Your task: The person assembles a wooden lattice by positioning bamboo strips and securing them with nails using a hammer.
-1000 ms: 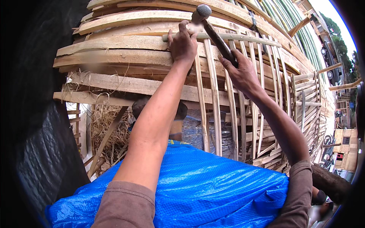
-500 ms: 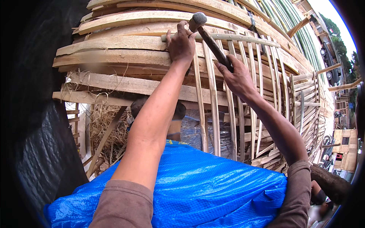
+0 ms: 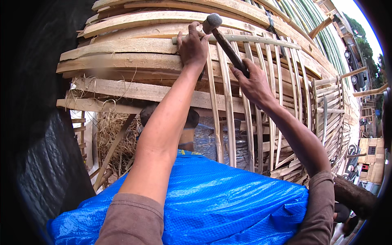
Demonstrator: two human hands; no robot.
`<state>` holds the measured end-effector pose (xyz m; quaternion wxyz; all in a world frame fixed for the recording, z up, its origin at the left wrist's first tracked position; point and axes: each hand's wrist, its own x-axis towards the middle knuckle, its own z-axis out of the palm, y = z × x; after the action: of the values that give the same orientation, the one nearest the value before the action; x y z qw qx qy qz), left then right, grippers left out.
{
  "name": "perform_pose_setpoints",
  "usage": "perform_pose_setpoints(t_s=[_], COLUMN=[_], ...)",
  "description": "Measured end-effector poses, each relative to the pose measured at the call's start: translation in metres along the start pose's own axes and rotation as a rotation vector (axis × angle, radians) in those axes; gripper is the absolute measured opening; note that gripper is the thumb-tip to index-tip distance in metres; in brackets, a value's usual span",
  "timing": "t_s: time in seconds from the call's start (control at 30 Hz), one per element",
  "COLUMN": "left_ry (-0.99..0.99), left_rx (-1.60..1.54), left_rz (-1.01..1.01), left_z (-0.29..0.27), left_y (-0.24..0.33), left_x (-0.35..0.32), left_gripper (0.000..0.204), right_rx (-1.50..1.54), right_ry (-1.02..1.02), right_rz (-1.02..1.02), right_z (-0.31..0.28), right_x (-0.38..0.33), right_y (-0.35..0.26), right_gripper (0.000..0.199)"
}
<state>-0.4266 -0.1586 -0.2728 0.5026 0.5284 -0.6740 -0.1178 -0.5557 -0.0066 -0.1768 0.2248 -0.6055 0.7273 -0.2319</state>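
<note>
My left hand [image 3: 193, 48] is closed around the left end of a thin pale rail [image 3: 265, 40], bamboo or wood; whether a nail sits in its fingers is hidden. My right hand [image 3: 256, 83] grips the dark handle of a hammer [image 3: 229, 50]. The hammer's grey rounded head is up and to the left, just beside and above my left fingers; from this angle I cannot tell whether it touches anything. Several narrow wooden slats [image 3: 229, 110] run from the rail toward me, forming a fence-like panel over the boards.
Long rough boards [image 3: 122, 62] are stacked behind the panel. A blue tarp [image 3: 228, 196] spreads below my arms, and dark sheeting [image 3: 45, 163] hangs at left. Dried straw [image 3: 116, 139] lies beneath the boards. Partly behind my left forearm is a person's dark-haired head [image 3: 192, 118]. Green bamboo poles [image 3: 318, 36] lie far right.
Both hands and the hammer stay nearly still. The rail's left end and the slats have shifted very slightly left. At the lower right edge, a dark shape beside the post has moved.
</note>
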Motion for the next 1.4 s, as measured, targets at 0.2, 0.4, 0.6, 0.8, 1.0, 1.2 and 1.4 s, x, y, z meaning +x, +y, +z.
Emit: perform_pose_setpoints(t_s=[0.2, 0.4, 0.6, 0.8, 1.0, 1.2, 1.4], left_ry=[0.037, 0.022, -0.001, 0.004, -0.016, 0.013, 0.024], left_rx=[-0.007, -0.017, 0.036, 0.011, 0.022, -0.011, -0.019], left_rz=[0.015, 0.02, -0.008, -0.003, -0.017, -0.026, 0.005], left_z=[0.002, 0.003, -0.001, 0.002, 0.0, 0.001, 0.0], left_y=[0.0, -0.002, 0.003, 0.002, 0.002, 0.002, 0.002], left_x=[0.001, 0.0, 0.0, 0.0, -0.001, -0.001, 0.0], left_gripper=[0.047, 0.045, 0.046, 0.046, 0.046, 0.046, 0.043], right_rx=[0.035, 0.045, 0.03, 0.061, 0.06, 0.05, 0.035], right_ry=[0.022, -0.001, 0.018, 0.087, 0.039, 0.085, 0.036], right_rz=[0.02, 0.019, 0.006, -0.026, 0.021, -0.02, -0.009], right_z=[0.001, -0.001, -0.001, -0.009, -0.006, -0.005, 0.0], right_x=[0.006, 0.001, 0.005, 0.011, 0.004, 0.009, 0.006], right_y=[0.003, 0.001, -0.001, -0.004, -0.01, -0.011, 0.001], right_gripper=[0.039, 0.041, 0.042, 0.043, 0.042, 0.043, 0.042])
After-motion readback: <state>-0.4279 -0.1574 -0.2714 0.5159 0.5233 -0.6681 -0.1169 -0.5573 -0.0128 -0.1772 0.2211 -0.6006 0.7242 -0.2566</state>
